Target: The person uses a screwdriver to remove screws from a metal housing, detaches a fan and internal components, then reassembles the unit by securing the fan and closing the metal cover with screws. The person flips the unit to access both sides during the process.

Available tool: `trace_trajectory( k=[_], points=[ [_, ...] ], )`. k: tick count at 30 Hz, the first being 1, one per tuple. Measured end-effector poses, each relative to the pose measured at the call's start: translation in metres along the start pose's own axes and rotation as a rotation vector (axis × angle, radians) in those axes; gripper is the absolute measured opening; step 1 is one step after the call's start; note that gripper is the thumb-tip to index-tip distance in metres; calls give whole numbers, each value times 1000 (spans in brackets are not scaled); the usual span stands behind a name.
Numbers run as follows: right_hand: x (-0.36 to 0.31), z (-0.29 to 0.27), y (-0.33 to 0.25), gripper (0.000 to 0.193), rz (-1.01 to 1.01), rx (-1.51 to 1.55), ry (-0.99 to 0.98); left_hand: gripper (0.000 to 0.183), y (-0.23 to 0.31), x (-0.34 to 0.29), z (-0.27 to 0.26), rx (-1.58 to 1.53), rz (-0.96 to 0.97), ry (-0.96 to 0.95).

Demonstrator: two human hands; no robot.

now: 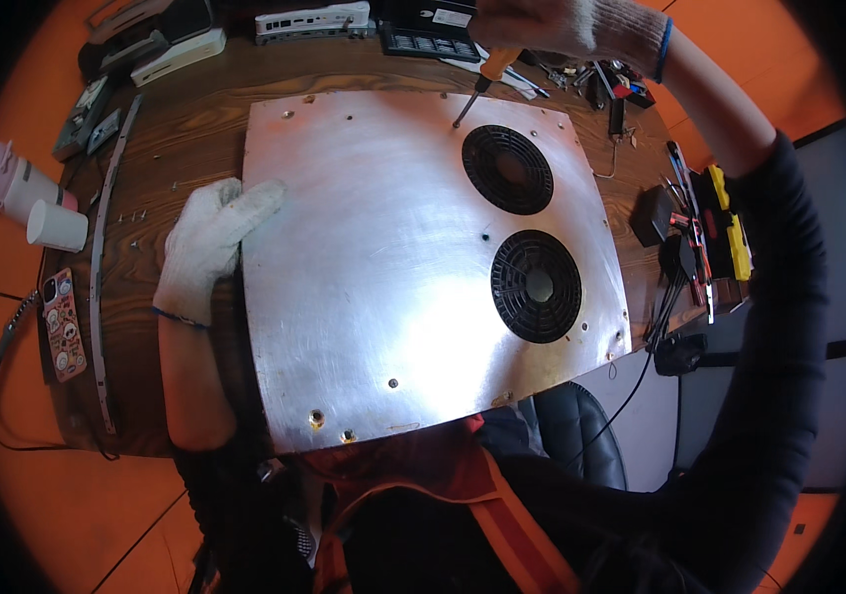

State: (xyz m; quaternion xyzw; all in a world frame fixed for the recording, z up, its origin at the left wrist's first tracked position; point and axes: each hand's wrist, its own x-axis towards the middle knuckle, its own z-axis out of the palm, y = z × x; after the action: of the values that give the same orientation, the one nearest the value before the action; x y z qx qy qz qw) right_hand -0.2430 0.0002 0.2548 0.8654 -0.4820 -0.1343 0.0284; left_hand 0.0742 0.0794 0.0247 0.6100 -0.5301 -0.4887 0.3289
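Observation:
A large brushed-metal panel (pixel 374 238) with two round black fan grilles, an upper grille (pixel 507 169) and a lower grille (pixel 536 286), lies in front of me and overhangs the table's near edge. My left hand (pixel 207 233), in a white knit glove, holds the panel's left edge with the thumb resting on top; its other fingers are partly hidden. At the far right side, my gloved right hand (pixel 571 28) is closed around the orange handle of a screwdriver (pixel 488 75). The screwdriver's tip meets the panel just above the upper grille. Screw holes and screws dot the panel's border.
Several loose screws (pixel 133 217) and a long metal strip (pixel 106 257) lie left of the panel. Beyond them are a white cup (pixel 57 227) and a phone (pixel 64 325). White electronic boxes (pixel 312 20) stand at the back. Tools and cables (pixel 685 233) crowd the right side.

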Motion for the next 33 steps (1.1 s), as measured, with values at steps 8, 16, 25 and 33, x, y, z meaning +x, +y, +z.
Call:
trace_trajectory(
  k=[8, 16, 25, 33],
  points=[
    [14, 14, 2, 37, 44, -188, 116, 47, 8, -3, 0, 38, -8, 10],
    [57, 98, 18, 28, 197, 1878, 988, 46, 11, -5, -2, 89, -29, -11],
    [18, 44, -4, 48, -107, 317, 475, 47, -3, 4, 2, -71, 43, -21],
    [-26, -24, 0, 31, 224, 184, -331, 42, 7, 1, 0, 11, -46, -23]
  ],
)
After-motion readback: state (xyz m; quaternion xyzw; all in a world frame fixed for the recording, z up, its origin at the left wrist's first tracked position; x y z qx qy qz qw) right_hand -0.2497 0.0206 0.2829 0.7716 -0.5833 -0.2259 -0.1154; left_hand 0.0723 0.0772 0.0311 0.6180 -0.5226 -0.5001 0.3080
